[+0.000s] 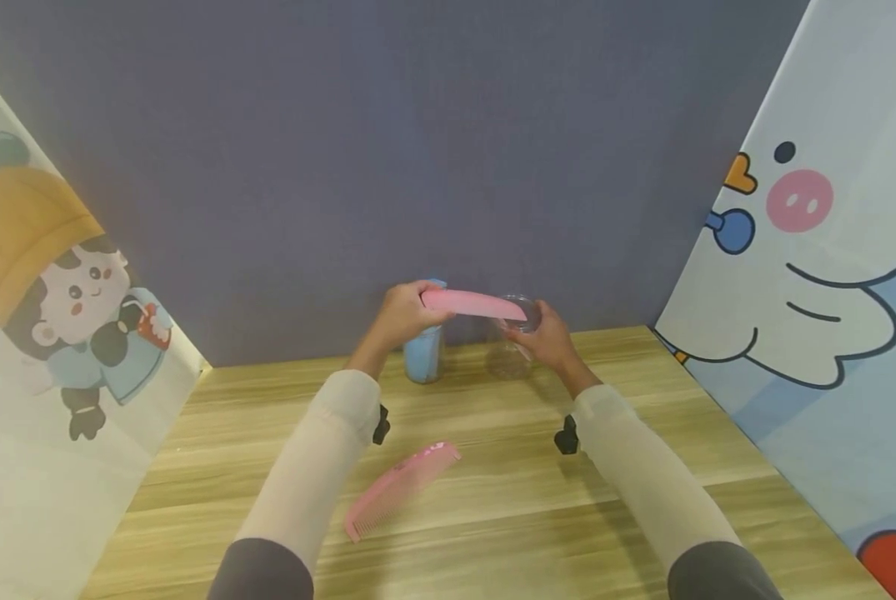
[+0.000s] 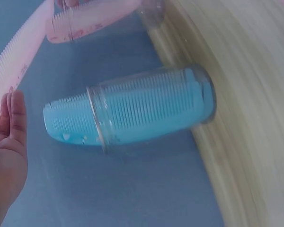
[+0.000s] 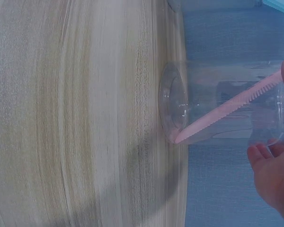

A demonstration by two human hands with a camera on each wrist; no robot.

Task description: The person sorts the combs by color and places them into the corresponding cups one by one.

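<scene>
My left hand grips a pink comb by one end, its other end reaching over the mouth of a clear jar. My right hand holds that jar near its rim, thumb and fingers on either side. Inside it leans a second pink comb, slanted from base to rim. Left of this stands another clear jar holding blue combs, which stick out above its rim. A further pink comb lies on the table between my forearms.
The wood-grain table ends at a grey-blue back panel, close behind both jars. Side panels with cartoon prints, a child and a white character, stand left and right.
</scene>
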